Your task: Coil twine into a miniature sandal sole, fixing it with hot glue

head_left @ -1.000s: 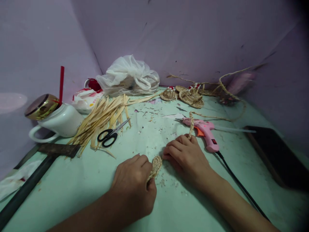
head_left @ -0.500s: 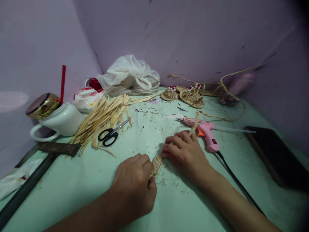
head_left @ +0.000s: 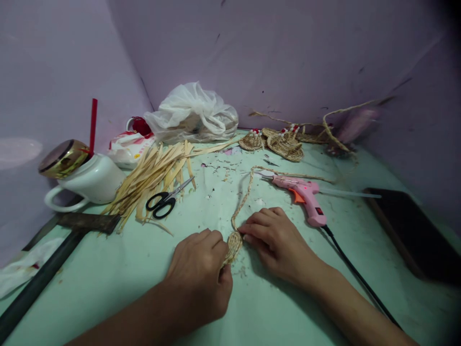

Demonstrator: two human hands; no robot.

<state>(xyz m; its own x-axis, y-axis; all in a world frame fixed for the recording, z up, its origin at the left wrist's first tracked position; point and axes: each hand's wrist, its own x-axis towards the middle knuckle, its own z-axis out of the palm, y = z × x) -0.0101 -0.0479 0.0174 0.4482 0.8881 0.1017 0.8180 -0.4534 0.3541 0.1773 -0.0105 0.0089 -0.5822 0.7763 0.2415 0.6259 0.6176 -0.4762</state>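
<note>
Left fingers clasp the coil — right fingers touch its edge.

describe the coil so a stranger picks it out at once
On the green table, look between the left hand and right hand. The coil is the small straw oval gripped by the left; unlike the woven pieces behind, it shows no red beads.

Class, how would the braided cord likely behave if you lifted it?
The braided cord is probably floppy: it bends sharply near the glue gun. It looks light, being thin. Its plaited surface seems unlikely to be slippery.
</note>
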